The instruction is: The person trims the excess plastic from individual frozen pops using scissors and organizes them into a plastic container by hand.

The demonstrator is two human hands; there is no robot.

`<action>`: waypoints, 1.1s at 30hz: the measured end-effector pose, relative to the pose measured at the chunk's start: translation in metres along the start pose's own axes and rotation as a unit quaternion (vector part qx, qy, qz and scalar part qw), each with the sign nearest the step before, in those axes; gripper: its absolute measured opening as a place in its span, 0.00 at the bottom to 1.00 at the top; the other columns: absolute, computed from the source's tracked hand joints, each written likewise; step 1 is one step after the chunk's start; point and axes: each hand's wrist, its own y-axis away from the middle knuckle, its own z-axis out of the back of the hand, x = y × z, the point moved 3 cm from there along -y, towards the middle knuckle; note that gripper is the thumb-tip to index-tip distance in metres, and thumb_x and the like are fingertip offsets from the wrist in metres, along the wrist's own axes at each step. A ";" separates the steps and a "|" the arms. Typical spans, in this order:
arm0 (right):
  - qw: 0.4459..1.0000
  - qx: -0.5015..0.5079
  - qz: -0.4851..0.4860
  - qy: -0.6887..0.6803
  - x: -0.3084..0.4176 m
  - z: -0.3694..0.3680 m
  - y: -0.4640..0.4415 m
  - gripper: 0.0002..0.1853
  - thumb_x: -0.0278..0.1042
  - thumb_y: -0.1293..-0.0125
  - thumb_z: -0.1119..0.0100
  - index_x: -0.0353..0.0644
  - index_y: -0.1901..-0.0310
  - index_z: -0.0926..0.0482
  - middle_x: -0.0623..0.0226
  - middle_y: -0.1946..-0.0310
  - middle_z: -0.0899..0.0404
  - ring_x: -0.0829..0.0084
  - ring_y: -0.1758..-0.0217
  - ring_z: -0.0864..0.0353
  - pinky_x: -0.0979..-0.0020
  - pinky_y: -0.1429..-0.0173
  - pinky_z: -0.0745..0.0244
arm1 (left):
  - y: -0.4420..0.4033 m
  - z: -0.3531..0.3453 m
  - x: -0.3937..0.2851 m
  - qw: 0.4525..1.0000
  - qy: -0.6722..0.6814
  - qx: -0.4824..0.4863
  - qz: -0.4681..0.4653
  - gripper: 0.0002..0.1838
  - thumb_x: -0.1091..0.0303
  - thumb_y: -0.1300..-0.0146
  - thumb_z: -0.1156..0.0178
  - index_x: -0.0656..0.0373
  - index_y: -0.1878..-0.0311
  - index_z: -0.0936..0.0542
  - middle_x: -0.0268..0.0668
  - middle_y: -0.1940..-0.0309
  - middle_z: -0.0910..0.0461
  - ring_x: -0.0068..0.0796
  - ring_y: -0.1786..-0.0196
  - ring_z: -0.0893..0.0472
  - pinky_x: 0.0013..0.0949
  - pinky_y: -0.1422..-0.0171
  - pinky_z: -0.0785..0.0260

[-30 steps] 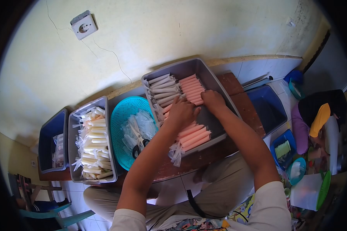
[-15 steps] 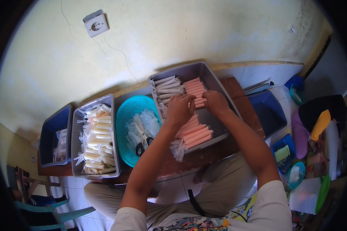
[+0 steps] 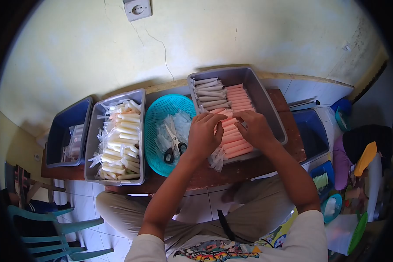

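Observation:
In the grey tray [image 3: 266, 102] in front of me lie rows of pink filled plastic tubes [image 3: 239, 100], resembling ice pops. Whitish-brown tubes [image 3: 210, 94] fill its far left side. My left hand [image 3: 205, 134] is over the tray's near left part, its fingers and thumb curled at the left end of a pink tube [image 3: 229, 123]. Facing it, my right hand [image 3: 256, 130] has bent fingers and thumb at the same tube's right end. Other pink tubes [image 3: 236, 146] lie just below the hands, with twisted clear plastic ends [image 3: 217, 159]. My fingers partly hide the tube between them.
Left of the tray, a turquoise basket [image 3: 155, 148] holds clear plastic bags and scissors [image 3: 174, 139]. Further left are a grey tub [image 3: 88, 161] of pale yellow tubes and a dark blue tub [image 3: 59, 139]. All stand on a brown wooden bench [image 3: 292, 131] against the wall.
The view has shifted, so the bench and tubs appear higher and further right. My hands have come nearer, from the middle pink rows to the nearer pink tubes.

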 end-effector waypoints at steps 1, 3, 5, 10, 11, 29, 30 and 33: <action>1.000 0.010 0.003 -0.003 0.004 0.000 0.003 0.12 0.28 0.31 0.28 0.39 0.48 0.12 0.52 0.54 0.10 0.50 0.52 0.09 0.54 0.44 0.14 | 0.005 0.004 -0.002 1.000 -0.002 -0.003 0.011 0.10 0.76 0.32 0.32 0.57 0.49 0.09 0.41 0.52 0.07 0.46 0.45 0.11 0.49 0.33 0.24; 1.000 -0.009 0.003 -0.013 0.010 0.002 0.006 0.13 0.28 0.31 0.27 0.39 0.46 0.12 0.52 0.52 0.10 0.51 0.51 0.08 0.55 0.43 0.14 | 0.011 0.011 -0.007 1.000 -0.002 -0.020 0.004 0.12 0.78 0.32 0.33 0.56 0.48 0.10 0.40 0.54 0.08 0.46 0.45 0.11 0.49 0.32 0.25; 1.000 -0.006 -0.002 -0.020 0.018 0.006 0.008 0.14 0.28 0.31 0.27 0.39 0.46 0.12 0.53 0.52 0.10 0.52 0.51 0.08 0.55 0.43 0.14 | 0.016 0.018 -0.012 1.000 -0.002 -0.028 0.009 0.12 0.78 0.33 0.33 0.56 0.48 0.10 0.40 0.54 0.08 0.46 0.45 0.12 0.48 0.32 0.25; 0.999 -0.028 -0.010 -0.030 0.009 0.006 0.007 0.14 0.27 0.31 0.27 0.39 0.45 0.12 0.53 0.52 0.09 0.54 0.51 0.08 0.56 0.42 0.14 | 0.015 0.016 -0.007 0.999 -0.005 -0.036 0.002 0.13 0.78 0.34 0.31 0.56 0.47 0.10 0.40 0.54 0.09 0.47 0.45 0.12 0.48 0.33 0.25; 0.999 -0.028 -0.010 -0.028 0.007 0.005 0.005 0.14 0.27 0.31 0.27 0.39 0.45 0.12 0.53 0.53 0.09 0.54 0.51 0.08 0.56 0.42 0.14 | 0.014 0.014 -0.004 1.000 -0.002 -0.029 0.010 0.13 0.77 0.35 0.30 0.56 0.47 0.10 0.40 0.54 0.09 0.47 0.45 0.12 0.48 0.33 0.24; 0.999 0.001 0.017 0.033 -0.030 -0.028 -0.020 0.13 0.32 0.30 0.27 0.40 0.46 0.12 0.55 0.49 0.10 0.51 0.47 0.09 0.55 0.40 0.14 | 0.008 -0.020 0.031 0.999 -0.051 0.003 0.009 0.17 0.74 0.39 0.25 0.60 0.46 0.12 0.43 0.52 0.11 0.49 0.43 0.16 0.49 0.32 0.26; 0.999 0.005 0.029 0.044 -0.031 -0.031 -0.020 0.14 0.34 0.30 0.28 0.42 0.45 0.13 0.56 0.48 0.11 0.51 0.45 0.10 0.53 0.40 0.14 | 0.007 -0.020 0.030 0.997 -0.071 0.002 0.001 0.17 0.74 0.39 0.25 0.60 0.46 0.12 0.43 0.53 0.11 0.50 0.43 0.16 0.50 0.31 0.25; 0.997 0.015 0.036 0.063 -0.033 -0.039 -0.021 0.14 0.35 0.29 0.29 0.44 0.45 0.13 0.57 0.48 0.12 0.51 0.43 0.11 0.52 0.40 0.15 | 0.005 -0.019 0.029 0.992 -0.120 0.027 -0.002 0.18 0.72 0.40 0.25 0.60 0.45 0.11 0.42 0.51 0.10 0.47 0.41 0.17 0.49 0.30 0.26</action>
